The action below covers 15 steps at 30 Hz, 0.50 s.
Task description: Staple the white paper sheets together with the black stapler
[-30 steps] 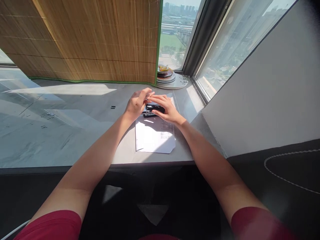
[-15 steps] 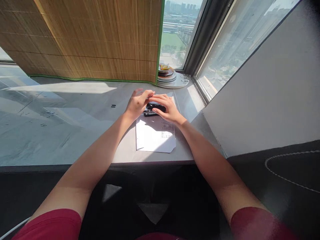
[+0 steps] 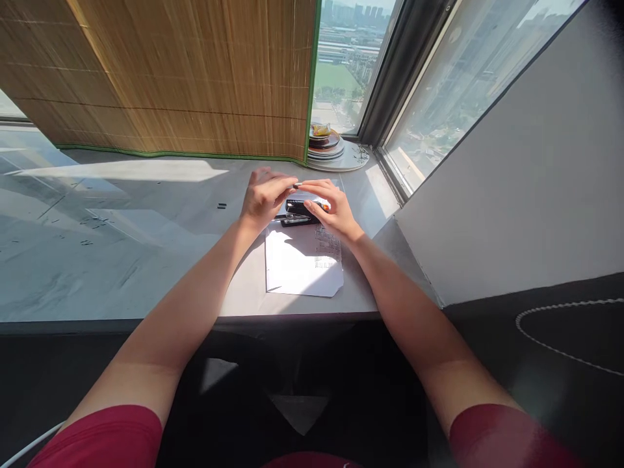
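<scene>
A black stapler (image 3: 298, 220) lies on the white printed paper (image 3: 297, 263), its top part raised from the base and some metal showing at its left end. Above the stapler, my left hand (image 3: 264, 200) pinches a small dark strip of staples (image 3: 296, 186) between thumb and fingertips. My right hand (image 3: 333, 207) comes in from the other side, its stretched fingertips at the strip. The right thumb is apart from the fingers and close to the stapler's top. An orange spot shows by the right palm.
Two short dark strips (image 3: 221, 206) lie on the grey sill (image 3: 170, 227), with thin dark bits (image 3: 100, 221) scattered farther left. Stacked plates (image 3: 331, 153) stand by the window corner. A bamboo blind (image 3: 195, 78) hangs behind, and a white wall (image 3: 511, 175) rises at right.
My left hand has shifted slightly left and my right hand slightly right, so the gap between them is wider. The strip and more of the stapler now show.
</scene>
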Motion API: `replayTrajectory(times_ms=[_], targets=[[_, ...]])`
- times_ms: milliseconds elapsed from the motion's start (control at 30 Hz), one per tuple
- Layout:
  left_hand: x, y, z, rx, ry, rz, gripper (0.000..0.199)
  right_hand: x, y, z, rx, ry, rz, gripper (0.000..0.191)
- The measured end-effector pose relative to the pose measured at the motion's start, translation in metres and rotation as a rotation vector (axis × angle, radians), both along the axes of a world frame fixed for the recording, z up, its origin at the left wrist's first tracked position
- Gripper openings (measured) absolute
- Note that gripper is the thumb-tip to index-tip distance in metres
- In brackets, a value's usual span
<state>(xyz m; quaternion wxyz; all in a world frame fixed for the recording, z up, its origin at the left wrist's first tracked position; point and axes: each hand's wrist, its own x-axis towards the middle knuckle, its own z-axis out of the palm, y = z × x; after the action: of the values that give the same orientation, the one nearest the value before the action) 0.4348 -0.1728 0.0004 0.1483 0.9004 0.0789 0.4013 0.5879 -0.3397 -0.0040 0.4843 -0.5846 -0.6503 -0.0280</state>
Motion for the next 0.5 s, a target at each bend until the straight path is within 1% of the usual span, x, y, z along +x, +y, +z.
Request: replayTrajectory(times_ms=[67,100,200,233,267,300,333,400,500], targets=[[-0.001,0.001,0.003,-0.043,0.005,0.1,0.03,0.007,0.003,-0.005,0.031,0.045,-0.08,0.044],[-0.004,0.003,0.005,-0.074,0.012,0.185,0.03,0.013,0.004,-0.008,0.049,0.076,-0.15,0.04],[-0.018,0.018,0.006,-0.217,0.095,0.53,0.03,0.039,0.006,-0.021,0.045,0.187,-0.444,0.029],[-0.025,0.025,0.005,-0.285,0.147,0.64,0.034,0.049,0.005,-0.025,0.01,0.225,-0.541,0.025],[-0.033,0.033,0.004,-0.361,0.205,0.73,0.044,0.058,0.003,-0.029,-0.039,0.262,-0.626,0.021],[-0.039,0.04,0.002,-0.438,0.267,0.79,0.054,0.066,0.001,-0.032,-0.095,0.295,-0.699,0.018],[-0.045,0.046,0.0,-0.503,0.326,0.82,0.063,0.073,-0.001,-0.035,-0.15,0.323,-0.757,0.015],[-0.051,0.054,-0.004,-0.585,0.424,0.852,0.075,0.08,-0.004,-0.04,-0.242,0.363,-0.827,0.012],[-0.047,0.052,-0.009,-0.611,0.536,0.882,0.084,0.083,-0.005,-0.044,-0.314,0.384,-0.848,0.012]])
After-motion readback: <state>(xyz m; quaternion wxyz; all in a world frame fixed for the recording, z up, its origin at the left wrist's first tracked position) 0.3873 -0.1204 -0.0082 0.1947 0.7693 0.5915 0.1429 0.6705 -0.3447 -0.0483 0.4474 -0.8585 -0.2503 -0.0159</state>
